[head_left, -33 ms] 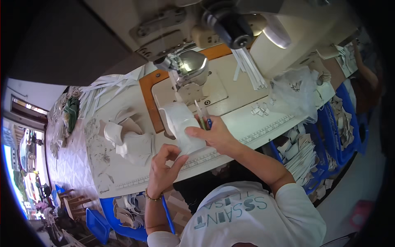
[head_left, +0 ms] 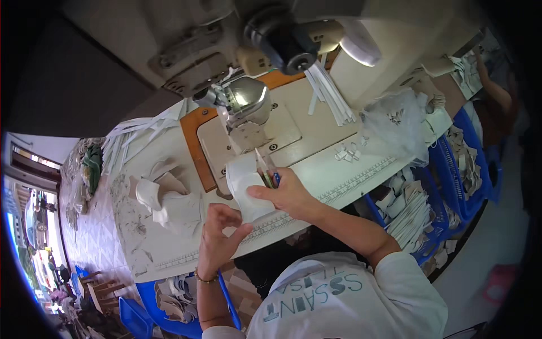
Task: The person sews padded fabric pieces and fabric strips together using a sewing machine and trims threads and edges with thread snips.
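My right hand is closed on a curved white fabric-like piece, its thumb pressed on top. The same hand also holds small thread snips, blades pointing at the machine, with green and blue showing at the grip. Beside the piece's near left corner, my left hand has half-curled fingers with the thumb apart from them; whether a fingertip touches the corner I cannot tell. Just beyond the piece stands the sewing machine's metal head. Left of my hands lie several cut white pieces on the table.
White strips lie at the table's back left and beside the machine. A clear plastic bag and small white bits sit right. Blue baskets of pieces stand below. Another person's arm shows far right.
My left hand's thumb and fingers have drawn back from the edge of the white piece, which they were at before. The whole view has shifted slightly. My right hand keeps its hold.
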`<state>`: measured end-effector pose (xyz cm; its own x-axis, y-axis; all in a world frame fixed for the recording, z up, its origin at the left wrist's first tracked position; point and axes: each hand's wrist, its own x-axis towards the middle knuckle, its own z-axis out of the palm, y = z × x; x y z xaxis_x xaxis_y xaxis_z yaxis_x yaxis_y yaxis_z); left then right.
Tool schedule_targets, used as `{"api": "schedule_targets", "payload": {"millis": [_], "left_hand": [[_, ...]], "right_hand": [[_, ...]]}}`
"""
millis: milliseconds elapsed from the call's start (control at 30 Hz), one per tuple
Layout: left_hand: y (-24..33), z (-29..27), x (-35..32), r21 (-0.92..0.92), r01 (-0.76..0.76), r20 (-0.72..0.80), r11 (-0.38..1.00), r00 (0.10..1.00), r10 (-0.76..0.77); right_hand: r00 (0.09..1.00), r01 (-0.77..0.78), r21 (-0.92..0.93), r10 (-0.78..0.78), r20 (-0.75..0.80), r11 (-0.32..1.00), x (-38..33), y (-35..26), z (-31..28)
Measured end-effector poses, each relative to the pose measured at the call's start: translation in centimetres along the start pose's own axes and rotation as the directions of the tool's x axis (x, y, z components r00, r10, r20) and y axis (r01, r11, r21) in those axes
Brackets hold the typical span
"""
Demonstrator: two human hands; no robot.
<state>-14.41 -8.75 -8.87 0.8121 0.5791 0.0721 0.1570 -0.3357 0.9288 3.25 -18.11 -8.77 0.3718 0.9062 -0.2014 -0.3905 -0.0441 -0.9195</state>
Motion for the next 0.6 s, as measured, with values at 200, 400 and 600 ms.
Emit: {"api": "schedule_targets", "payload": {"millis": [200,400,600], "left_hand": [[-2.5,0.3,5.5,-0.73,0.168,-0.023,0.663,0.963,-0.269],[0.1,1.9,6.8,-0.632,0.127,-0.107,0.764,0.963,-0.249],[0.4,2.0,6.7,-0.619,0.117,-0.12,0.777,0.963,-0.24]], "right_hand": [[0.995,0.066,-0.386,-0.033,0.092,0.92,-3.9,1.8,-2.4],[0.706,-0.042,-0.929,-0.647,-0.287,0.367,-6.0,-0.1,-11.7],[0.801,-0.18,-0.981,-0.568,-0.19,0.075,-5.2,-0.2,-12.8]]}}
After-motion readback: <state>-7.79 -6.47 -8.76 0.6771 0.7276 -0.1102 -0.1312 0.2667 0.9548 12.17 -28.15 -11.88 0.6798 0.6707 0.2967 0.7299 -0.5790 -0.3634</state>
